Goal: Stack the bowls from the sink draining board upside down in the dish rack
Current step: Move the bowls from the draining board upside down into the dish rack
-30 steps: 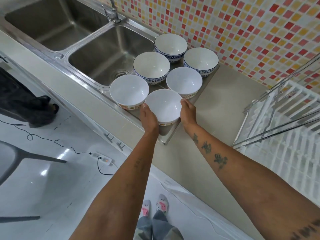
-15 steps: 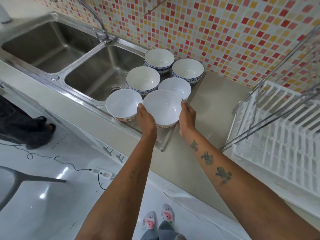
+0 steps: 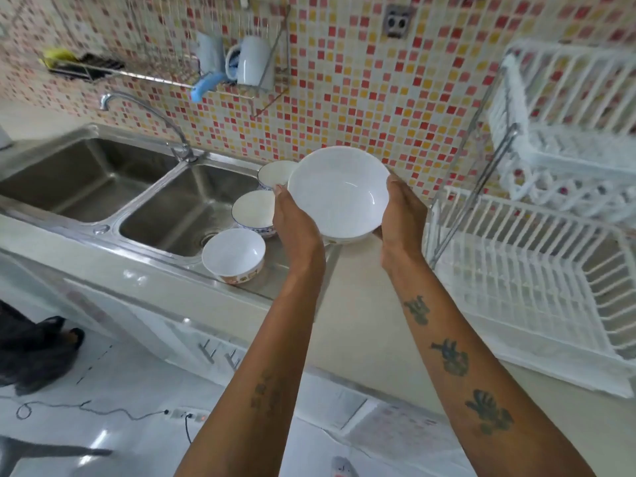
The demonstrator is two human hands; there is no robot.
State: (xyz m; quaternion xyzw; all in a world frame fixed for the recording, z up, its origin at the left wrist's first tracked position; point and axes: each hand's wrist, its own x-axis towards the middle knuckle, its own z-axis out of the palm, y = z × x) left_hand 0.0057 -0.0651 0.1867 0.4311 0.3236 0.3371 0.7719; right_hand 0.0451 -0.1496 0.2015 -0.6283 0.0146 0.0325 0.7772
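In the left half of the frame three bowls sit mouth up on the draining board (image 3: 275, 280), just right of the sink (image 3: 165, 208): a plain bowl (image 3: 234, 258) nearest me, a blue-rimmed bowl (image 3: 253, 213) behind it, and a rear bowl (image 3: 275, 175) close to the tiled wall. More may be hidden behind my hands; I can't tell.

At centre I hold one lifted bowl (image 3: 339, 192) in the air, mouth tipped toward me. My left hand (image 3: 296, 222) cups its left side and my right hand (image 3: 401, 215) cups the right, fingers curled round the wall underneath, thumbs by the rim (a grip on both sides should let me flip it).

Along the right edge stands the white dish rack (image 3: 516, 287), two tiers, no bowls in either. So I count four bowls and one rack.
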